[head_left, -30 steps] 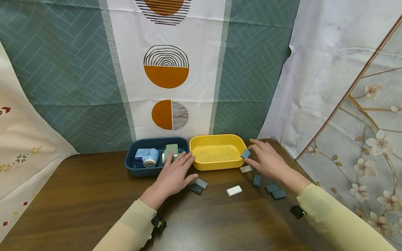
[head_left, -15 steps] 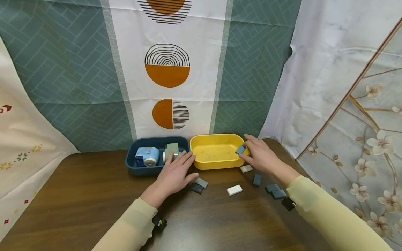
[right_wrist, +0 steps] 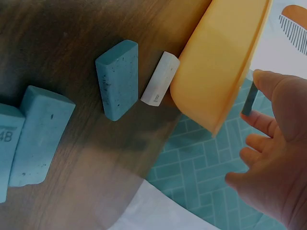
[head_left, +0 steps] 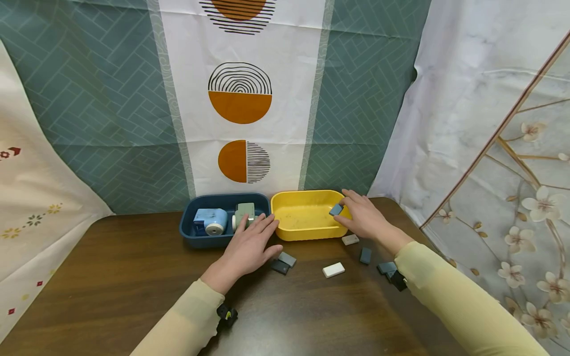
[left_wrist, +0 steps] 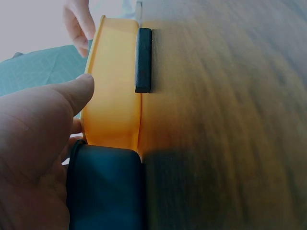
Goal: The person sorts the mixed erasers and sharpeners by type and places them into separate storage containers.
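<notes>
My right hand (head_left: pixel 365 217) pinches a small blue-grey eraser (head_left: pixel 336 209) between thumb and index finger, over the right end of the yellow bin (head_left: pixel 311 234). In the right wrist view the held eraser (right_wrist: pixel 250 99) appears edge-on, just beyond the bin's rim. My left hand (head_left: pixel 249 244) lies with fingers spread where the yellow bin meets the dark blue bin (head_left: pixel 202 243), fingertips right at their rims. Beneath its thumb are a grey eraser (head_left: pixel 287 259) and a black one (head_left: pixel 280 267). A white eraser (head_left: pixel 350 239) lies against the yellow bin's front right corner.
The blue bin holds a light blue box-shaped item (head_left: pixel 210 220) and a pale green one (head_left: pixel 246 211), both with round white parts. Another white eraser (head_left: pixel 333 270) lies mid-table. Blue-grey erasers (right_wrist: pixel 117 80) lie on the right, one marked 4B (right_wrist: pixel 5 143). Patterned cloth (head_left: pixel 352 99) hangs behind.
My right hand has moved left with the blue-grey eraser, from beside the yellow bin's right rim to over its inside. The left hand has stayed in place.
</notes>
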`<state>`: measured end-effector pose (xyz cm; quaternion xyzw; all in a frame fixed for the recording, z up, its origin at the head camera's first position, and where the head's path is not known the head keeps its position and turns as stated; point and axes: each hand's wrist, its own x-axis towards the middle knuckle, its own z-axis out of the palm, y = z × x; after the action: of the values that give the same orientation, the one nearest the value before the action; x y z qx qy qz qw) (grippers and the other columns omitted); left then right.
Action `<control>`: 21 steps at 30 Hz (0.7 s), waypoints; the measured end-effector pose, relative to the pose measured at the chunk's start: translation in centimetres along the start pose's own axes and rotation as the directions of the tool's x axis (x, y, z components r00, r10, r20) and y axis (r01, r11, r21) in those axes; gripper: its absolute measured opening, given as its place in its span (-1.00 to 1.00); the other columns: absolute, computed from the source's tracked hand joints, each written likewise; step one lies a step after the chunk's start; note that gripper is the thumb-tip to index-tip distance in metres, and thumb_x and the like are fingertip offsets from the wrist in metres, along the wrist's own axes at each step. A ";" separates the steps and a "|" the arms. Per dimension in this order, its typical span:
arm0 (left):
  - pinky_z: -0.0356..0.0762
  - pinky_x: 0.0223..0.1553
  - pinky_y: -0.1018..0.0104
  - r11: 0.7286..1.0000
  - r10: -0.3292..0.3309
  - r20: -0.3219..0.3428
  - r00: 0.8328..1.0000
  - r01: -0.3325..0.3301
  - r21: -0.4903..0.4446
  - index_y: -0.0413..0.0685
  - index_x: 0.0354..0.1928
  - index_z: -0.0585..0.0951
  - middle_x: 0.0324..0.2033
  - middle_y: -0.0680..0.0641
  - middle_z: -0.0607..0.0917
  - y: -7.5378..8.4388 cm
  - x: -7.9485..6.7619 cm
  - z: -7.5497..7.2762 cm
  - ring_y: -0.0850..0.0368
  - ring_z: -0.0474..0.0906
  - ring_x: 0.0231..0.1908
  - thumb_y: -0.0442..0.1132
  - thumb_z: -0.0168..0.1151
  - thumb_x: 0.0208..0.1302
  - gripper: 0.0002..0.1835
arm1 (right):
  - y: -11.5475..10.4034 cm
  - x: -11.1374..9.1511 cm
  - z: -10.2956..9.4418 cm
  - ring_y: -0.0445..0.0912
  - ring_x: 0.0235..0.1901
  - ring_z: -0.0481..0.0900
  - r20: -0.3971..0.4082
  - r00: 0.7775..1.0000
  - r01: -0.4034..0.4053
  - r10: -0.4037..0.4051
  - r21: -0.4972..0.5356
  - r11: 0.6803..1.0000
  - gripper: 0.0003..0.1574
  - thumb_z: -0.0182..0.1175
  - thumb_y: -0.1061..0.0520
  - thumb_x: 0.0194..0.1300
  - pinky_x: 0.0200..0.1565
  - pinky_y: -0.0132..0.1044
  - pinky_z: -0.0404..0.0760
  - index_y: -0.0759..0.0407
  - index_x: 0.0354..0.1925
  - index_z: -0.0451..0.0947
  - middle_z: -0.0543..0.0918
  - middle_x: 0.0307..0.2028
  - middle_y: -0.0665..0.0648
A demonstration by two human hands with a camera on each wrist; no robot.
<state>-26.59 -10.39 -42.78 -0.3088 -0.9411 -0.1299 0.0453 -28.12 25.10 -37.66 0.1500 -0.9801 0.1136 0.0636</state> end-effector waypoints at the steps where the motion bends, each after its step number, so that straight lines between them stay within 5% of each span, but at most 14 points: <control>1: -0.38 0.69 -0.28 1.000 -0.001 0.000 1.000 0.001 0.002 -0.01 0.73 0.31 0.72 -0.06 0.24 0.0 0.0 0.0 -0.09 0.04 0.72 0.25 0.26 0.62 -0.15 | 0.1 0.1 0.1 0.37 0.65 0.14 0.003 1.000 -0.004 0.004 0.001 1.000 -0.41 0.34 -0.07 0.61 0.62 0.39 0.06 0.37 0.28 0.60 0.26 0.64 0.46; 21: -0.34 0.69 -0.29 1.000 0.001 0.002 1.000 -0.001 0.000 0.03 0.73 0.31 0.72 -0.03 0.24 0.1 0.0 -0.1 -0.08 0.05 0.72 0.25 0.25 0.62 -0.16 | -0.1 2.6 1.7 0.40 0.63 0.17 0.035 0.999 -0.019 0.019 0.000 1.000 -0.45 0.31 -0.06 0.64 0.59 0.40 0.13 0.38 0.26 0.61 0.27 0.62 0.49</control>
<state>-26.51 -10.39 -42.70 -0.3092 -0.9411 -0.1296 0.0444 -30.66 23.90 -38.85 0.1425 -0.9824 0.1119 0.0452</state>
